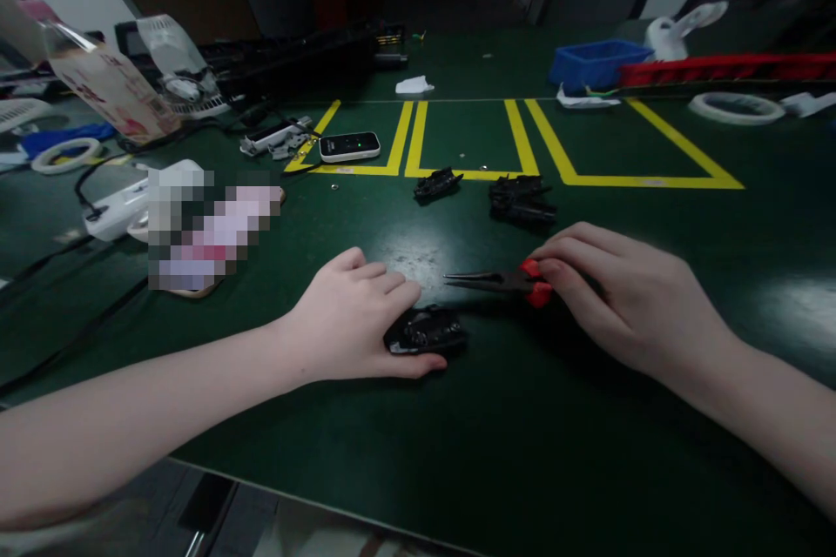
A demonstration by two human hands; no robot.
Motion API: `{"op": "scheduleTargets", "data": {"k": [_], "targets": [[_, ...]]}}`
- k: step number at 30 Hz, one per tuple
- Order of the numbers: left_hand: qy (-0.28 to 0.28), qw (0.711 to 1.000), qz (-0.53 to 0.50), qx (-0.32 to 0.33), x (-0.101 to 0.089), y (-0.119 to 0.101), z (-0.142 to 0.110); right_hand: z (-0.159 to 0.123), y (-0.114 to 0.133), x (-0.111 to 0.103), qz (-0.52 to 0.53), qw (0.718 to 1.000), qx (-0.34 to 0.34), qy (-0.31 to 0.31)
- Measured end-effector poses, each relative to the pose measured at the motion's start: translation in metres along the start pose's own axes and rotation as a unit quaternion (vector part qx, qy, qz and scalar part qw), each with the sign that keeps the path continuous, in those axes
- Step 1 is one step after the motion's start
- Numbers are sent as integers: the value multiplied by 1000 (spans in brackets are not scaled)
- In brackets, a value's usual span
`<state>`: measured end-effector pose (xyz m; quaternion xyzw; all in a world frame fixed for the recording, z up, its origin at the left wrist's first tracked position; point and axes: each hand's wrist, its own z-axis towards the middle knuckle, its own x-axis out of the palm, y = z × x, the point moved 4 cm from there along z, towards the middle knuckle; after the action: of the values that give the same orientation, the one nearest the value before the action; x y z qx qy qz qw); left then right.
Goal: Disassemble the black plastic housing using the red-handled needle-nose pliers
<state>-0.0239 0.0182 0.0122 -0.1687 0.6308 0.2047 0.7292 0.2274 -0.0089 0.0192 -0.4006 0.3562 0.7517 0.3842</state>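
My left hand [362,313] is closed around a small black plastic part [431,329], thumb along its near side and fingers over its far side. Some fine detail shows on the part's upper face, too dark to make out. In my right hand [627,296] is a pair of needle-nose pliers [493,280] with red handles. Their slim jaws point left, a little beyond the black part and apart from it. Most of the handles are hidden in my palm. Farther back lie a similar black part [437,184] and a cluster of black parts [522,198].
Yellow tape [470,175] marks bays on the green table [418,452]. A black-and-white device [350,147] lies in the left bay. On the left are a blurred-out phone [222,239], a power strip [144,200] and a bottle [108,87]. A blue bin [597,63] and tape roll [736,108] stand back right.
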Motion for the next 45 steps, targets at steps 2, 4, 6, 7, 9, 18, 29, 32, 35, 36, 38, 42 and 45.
{"op": "scheduleTargets", "data": {"k": [2,4,6,7,9,18,29,32,35,36,38,42,45], "targets": [[-4,1000,1,-5,0,-1,-1,3,-7,3,-2,999,36,9],[-14,1000,-2,-9,0,-2,-2,6,-11,5,-1,998,63,20],[-16,1000,-3,-8,0,-3,-3,7,-14,6,4,996,83,37],[-13,1000,-4,0,0,-4,-3,7,-15,5,4,995,92,47],[-5,1000,-10,-2,0,-3,-4,6,-18,1,0,991,109,71],[63,995,-51,-54,6,3,-9,-5,-36,-32,-27,967,154,200],[140,979,-60,-136,9,-5,-2,-1,-15,-62,34,994,88,-48],[143,975,-76,-153,4,-5,-3,-2,-7,-61,57,990,58,-115],[143,974,-83,-158,-1,-3,-3,-3,3,-59,59,985,2,-160],[143,974,-82,-158,-3,-2,-3,-4,6,-59,54,983,-17,-177],[127,976,-77,-160,-12,2,-4,-6,12,-60,42,975,-54,-212],[43,979,-97,-175,-42,7,0,-11,19,-64,21,957,-120,-263],[16,981,-134,-137,-56,-1,17,-11,22,-65,14,950,-139,-278]]}}
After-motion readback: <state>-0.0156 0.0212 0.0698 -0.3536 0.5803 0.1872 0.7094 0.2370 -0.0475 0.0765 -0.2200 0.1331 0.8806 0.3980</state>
